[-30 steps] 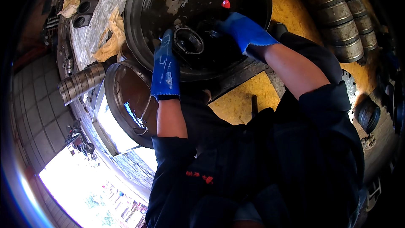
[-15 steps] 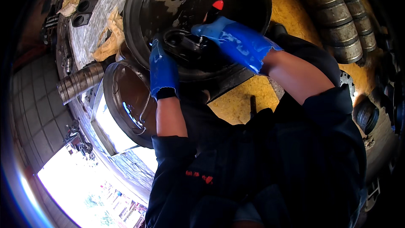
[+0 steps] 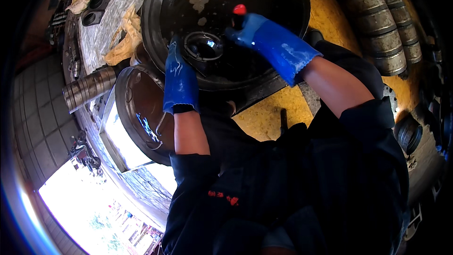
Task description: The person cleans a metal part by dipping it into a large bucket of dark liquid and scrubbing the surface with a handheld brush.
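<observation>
A: Where's the ring-shaped part (image 3: 205, 59)?

B: Near left area of the wide dark tub (image 3: 152, 23), round opening facing up. Dark liquid (image 3: 278, 0) lies farther right in it. Underside hidden; can't tell what supports the part.

A: Hands?

B: Blue-gloved left hand (image 3: 176, 59) at the part's left side. Fingertips lost in the dark; can't tell whether they grip or merely touch. Blue-gloved right hand (image 3: 254, 29), right of the part and a little farther off, closed round a red-tipped handle (image 3: 239, 9), red end sticking out of the fist. Its other end can't be made out.

A: Main risk?

B: Slipping, I'd judge. Gloves (image 3: 288, 56) look wet, part looks slick. If the left hold is loose, a sideways push could skid or tip the ring.

A: And on the right?

B: A slick handle might twist in the fist and knock the ring's rim or the left fingers. Splash too: a quick stroke could throw liquid over the cuffs onto the bare forearms (image 3: 332, 80).
</observation>
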A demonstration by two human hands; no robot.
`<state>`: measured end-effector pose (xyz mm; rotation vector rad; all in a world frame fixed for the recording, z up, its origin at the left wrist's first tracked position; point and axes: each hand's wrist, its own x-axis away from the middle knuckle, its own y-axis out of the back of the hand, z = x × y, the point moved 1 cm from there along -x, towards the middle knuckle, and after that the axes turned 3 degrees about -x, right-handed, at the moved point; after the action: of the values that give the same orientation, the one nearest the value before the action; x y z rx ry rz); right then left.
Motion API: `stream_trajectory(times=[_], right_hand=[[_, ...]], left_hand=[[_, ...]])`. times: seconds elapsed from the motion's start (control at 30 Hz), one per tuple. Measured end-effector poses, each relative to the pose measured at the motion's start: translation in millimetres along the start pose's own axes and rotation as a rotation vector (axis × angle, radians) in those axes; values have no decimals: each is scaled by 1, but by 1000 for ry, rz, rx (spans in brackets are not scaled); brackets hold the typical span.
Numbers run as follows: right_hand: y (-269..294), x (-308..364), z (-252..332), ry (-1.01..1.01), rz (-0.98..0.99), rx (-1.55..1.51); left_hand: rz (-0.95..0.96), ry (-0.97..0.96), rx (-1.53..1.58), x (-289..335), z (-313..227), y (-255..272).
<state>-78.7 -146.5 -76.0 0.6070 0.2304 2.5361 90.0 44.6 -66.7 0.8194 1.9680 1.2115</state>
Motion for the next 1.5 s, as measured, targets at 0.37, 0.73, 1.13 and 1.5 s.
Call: stream_trajectory(times=[0.37, 0.73, 1.13, 1.5], right_hand=[[7, -17, -6, -23, -9, 108], [-4, -24, -11, -145, 128, 176], [21, -22, -20, -46, -100, -588], [23, -22, -22, -296, -199, -224]], left_hand=[[153, 593, 824, -12, -60, 22], [167, 587, 736, -15, -74, -1], [166, 611, 955, -12, -75, 7], [127, 576, 876, -10, -86, 21]])
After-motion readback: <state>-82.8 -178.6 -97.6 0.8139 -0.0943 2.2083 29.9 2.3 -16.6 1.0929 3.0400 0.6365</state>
